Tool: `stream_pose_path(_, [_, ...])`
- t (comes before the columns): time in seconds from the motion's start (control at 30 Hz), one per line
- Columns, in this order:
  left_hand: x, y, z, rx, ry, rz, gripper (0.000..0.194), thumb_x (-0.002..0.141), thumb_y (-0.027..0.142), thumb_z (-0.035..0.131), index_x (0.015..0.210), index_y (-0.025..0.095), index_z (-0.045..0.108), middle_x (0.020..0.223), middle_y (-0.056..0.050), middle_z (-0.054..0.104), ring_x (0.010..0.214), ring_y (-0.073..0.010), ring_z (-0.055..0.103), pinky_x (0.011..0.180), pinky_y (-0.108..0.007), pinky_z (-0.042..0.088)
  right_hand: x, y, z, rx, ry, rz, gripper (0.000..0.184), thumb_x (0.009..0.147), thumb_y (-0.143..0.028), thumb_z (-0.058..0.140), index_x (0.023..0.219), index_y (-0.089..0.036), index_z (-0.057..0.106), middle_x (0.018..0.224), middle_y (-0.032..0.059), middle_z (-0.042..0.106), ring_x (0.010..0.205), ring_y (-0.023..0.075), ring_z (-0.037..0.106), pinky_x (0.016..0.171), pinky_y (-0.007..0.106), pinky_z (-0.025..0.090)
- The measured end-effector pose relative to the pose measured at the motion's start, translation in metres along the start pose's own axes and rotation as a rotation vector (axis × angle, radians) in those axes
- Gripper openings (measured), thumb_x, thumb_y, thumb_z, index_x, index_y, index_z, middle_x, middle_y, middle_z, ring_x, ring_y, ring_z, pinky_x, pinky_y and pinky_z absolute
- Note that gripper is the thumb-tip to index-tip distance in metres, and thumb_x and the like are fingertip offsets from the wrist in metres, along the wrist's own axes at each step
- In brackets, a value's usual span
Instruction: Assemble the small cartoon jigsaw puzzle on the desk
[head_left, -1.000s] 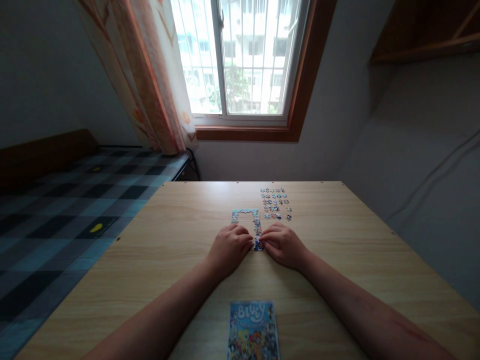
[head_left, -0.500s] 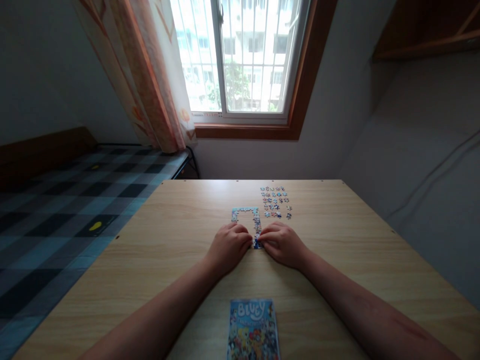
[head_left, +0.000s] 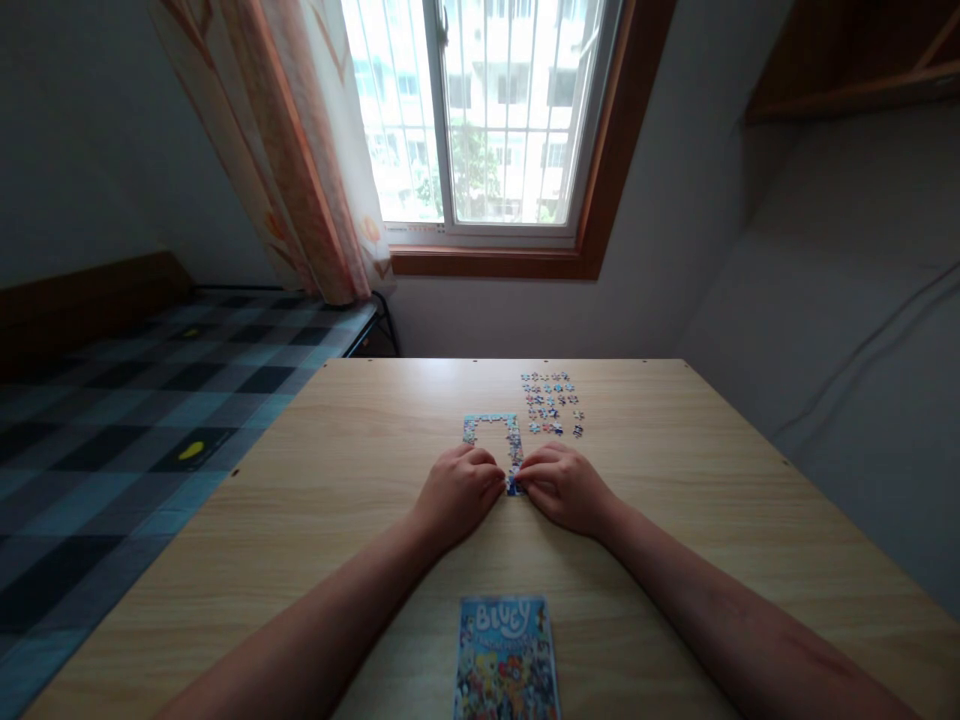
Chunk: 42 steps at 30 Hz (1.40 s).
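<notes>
A partly joined jigsaw puzzle point(head_left: 514, 437) forms a narrow frame on the wooden table, with its top edge and right side showing. My left hand point(head_left: 463, 492) lies at the lower left of the frame, fingers curled together at the dark blue lower corner; it covers part of the left and bottom sides. From the other side, my right hand point(head_left: 562, 485) pinches at the same corner, thumb and fingertips closed on a puzzle piece point(head_left: 514, 484). The fingertips of both hands nearly meet there. Exactly what sits under the left fingertips is partly hidden.
Loose puzzle pieces point(head_left: 549, 401) lie in rows beyond my right hand. A Bluey picture box point(head_left: 506, 655) rests between my forearms on the table point(head_left: 337, 490). To the left stands a bed point(head_left: 150, 400) with a checked cover; a window point(head_left: 510, 120) is ahead.
Almost nothing differs. Both hands stay at the lower corner of the puzzle, with at most a slight shift of the fingertips.
</notes>
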<state>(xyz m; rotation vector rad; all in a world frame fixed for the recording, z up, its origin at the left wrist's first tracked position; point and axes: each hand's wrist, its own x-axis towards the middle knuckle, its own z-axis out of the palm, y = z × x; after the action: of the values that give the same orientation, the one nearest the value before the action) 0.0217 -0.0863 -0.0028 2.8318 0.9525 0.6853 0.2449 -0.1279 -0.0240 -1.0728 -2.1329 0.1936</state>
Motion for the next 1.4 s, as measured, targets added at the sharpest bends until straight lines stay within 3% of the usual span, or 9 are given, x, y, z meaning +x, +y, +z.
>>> stream_pose_path(0.17, [-0.0003,0.0002,-0.002,0.006,0.003,-0.015,0.019,0.094,0.026,0.062,0.085,0.023,0.078,0.09,-0.004,0.075,0.086,-0.0215,0.063,0.082,-0.038,0.05,0.0003,-0.0007,-0.0002,-0.01,-0.003,-0.009,0.021,0.085,-0.012,0.066,0.095,-0.026,0.079,0.097,0.0024,0.078,0.092,0.0218,0.067,0.088,0.038,0.051])
stream_pose_path(0.43, [-0.0031,0.0011,-0.0044,-0.027,0.021,-0.069,0.026,0.088,0.031,0.067,0.111,0.023,0.075,0.111,-0.006,0.074,0.105,-0.0264,0.062,0.096,-0.045,0.048,0.0001,0.0002,0.0008,-0.07,0.068,-0.002,0.019,0.09,-0.018,0.066,0.105,-0.024,0.077,0.107,0.0068,0.076,0.099,0.0232,0.067,0.095,0.043,0.052])
stream_pose_path(0.73, [-0.0034,-0.003,-0.0014,-0.021,0.014,-0.088,0.012,0.089,0.031,0.068,0.095,0.026,0.077,0.106,-0.004,0.074,0.101,-0.0245,0.062,0.093,-0.044,0.048,0.0007,0.0027,0.0021,-0.062,0.022,-0.027,0.01,0.091,-0.02,0.069,0.096,-0.025,0.077,0.098,0.0034,0.078,0.096,0.0214,0.068,0.093,0.04,0.051])
stream_pose_path(1.17, [-0.0047,-0.0077,0.0034,-0.009,0.065,-0.156,0.018,0.086,0.029,0.071,0.103,0.026,0.077,0.117,-0.006,0.072,0.112,-0.0285,0.059,0.101,-0.05,0.046,0.0002,0.0027,0.0015,-0.096,-0.003,-0.072,0.015,0.092,-0.022,0.067,0.096,-0.029,0.08,0.107,0.0039,0.077,0.099,0.0224,0.067,0.094,0.042,0.05])
stream_pose_path(1.4, [-0.0039,-0.0058,0.0034,-0.03,0.105,-0.115,0.015,0.087,0.022,0.065,0.093,0.027,0.078,0.115,-0.004,0.072,0.111,-0.0271,0.059,0.101,-0.049,0.046,0.001,-0.0008,-0.001,-0.117,-0.01,-0.056,0.016,0.092,-0.023,0.066,0.097,-0.03,0.079,0.11,0.0044,0.076,0.102,0.0234,0.067,0.097,0.045,0.05])
